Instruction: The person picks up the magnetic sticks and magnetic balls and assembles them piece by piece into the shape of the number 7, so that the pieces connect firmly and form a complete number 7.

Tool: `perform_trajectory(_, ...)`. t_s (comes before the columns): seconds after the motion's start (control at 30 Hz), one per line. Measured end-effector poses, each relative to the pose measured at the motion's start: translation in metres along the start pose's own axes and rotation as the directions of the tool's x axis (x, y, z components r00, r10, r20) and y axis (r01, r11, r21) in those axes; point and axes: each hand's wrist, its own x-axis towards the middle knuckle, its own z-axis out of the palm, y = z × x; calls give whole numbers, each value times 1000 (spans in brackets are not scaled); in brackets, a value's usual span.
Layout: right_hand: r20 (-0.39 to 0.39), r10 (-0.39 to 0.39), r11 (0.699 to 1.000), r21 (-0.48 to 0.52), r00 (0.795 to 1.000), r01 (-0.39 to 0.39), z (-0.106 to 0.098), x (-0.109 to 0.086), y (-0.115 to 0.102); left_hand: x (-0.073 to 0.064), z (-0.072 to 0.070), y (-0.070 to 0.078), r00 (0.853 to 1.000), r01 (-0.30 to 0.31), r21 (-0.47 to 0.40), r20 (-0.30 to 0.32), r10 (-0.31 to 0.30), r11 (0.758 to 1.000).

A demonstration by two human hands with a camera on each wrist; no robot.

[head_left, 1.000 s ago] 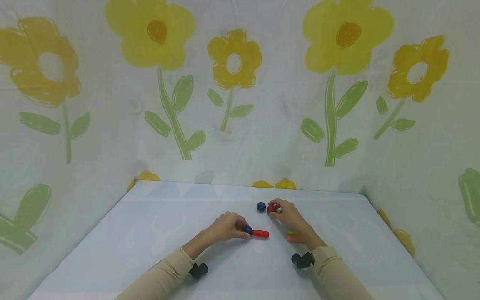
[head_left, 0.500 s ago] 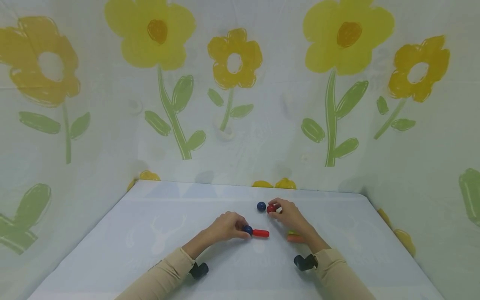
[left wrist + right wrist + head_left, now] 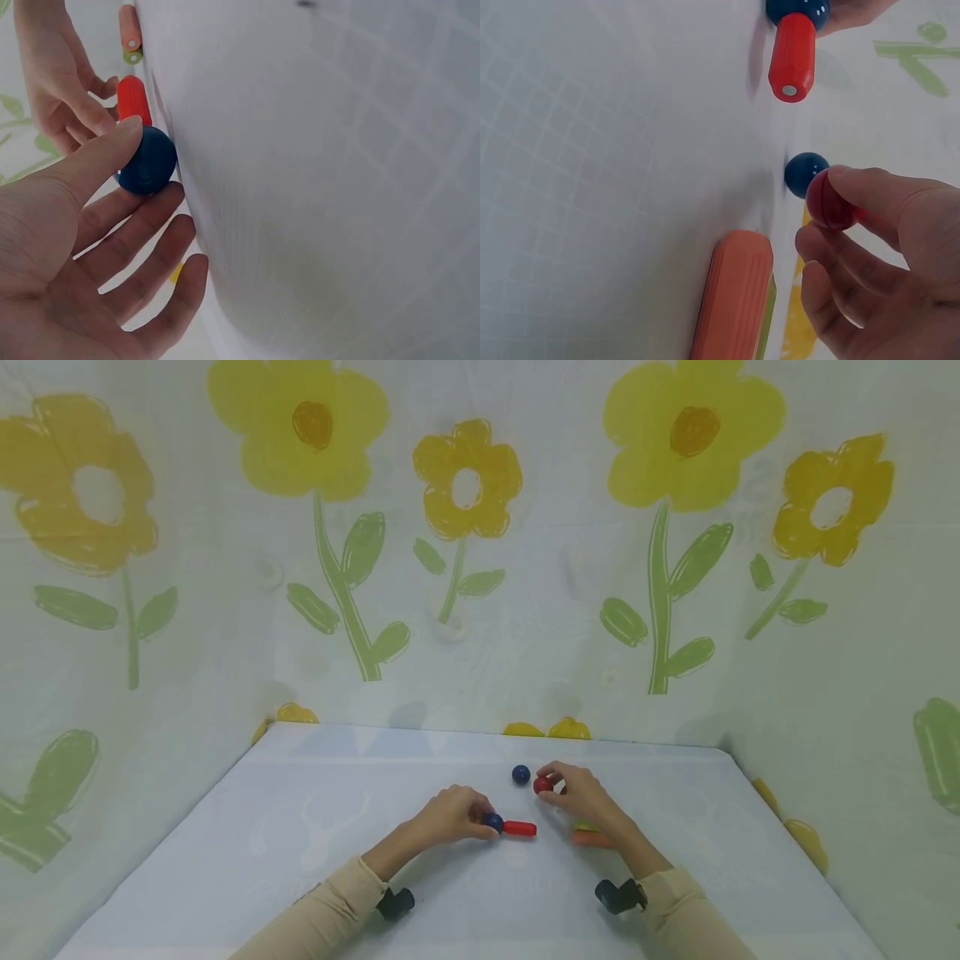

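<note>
My left hand (image 3: 452, 814) pinches a dark blue ball (image 3: 148, 161) between thumb and fingers. A red ribbed rod (image 3: 520, 828) is joined end-on to that ball and points right, towards my other hand. In the right wrist view, the rod's free end shows a small silvery disc. My right hand (image 3: 581, 790) pinches a red ball (image 3: 831, 201) between thumb and fingertips. Just beyond and left of it, a second blue ball (image 3: 521, 774) lies on the table, apart from the red one in the head view.
An orange rod (image 3: 735, 296) and a green rod (image 3: 587, 827) lie side by side, partly under my right forearm in the head view. The white table (image 3: 300, 827) meets a flower-printed cloth wall (image 3: 510, 652) at its back and sides.
My right hand has drawn slightly nearer to me with the red ball, widening its gap from the loose blue ball. My left hand keeps its hold on the blue ball and rod.
</note>
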Motion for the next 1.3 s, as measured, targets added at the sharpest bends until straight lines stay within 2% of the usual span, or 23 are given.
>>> perform_trajectory(0.27, 11, -39, 999, 8, 999, 39, 2, -7, -5, -1, 2, -3, 1000, -7, -17, -1, 7, 1000)
perform_trajectory(0.8, 72, -46, 999, 16, 996, 45, 1, -20, -6, -1, -2, 0, 999, -32, -19, 3, 32, 999)
perform_trajectory(1.3, 74, -53, 998, -24, 996, 55, -1, -30, -6, 0, 0, -2, 1000, -26, -19, 2, 26, 999)
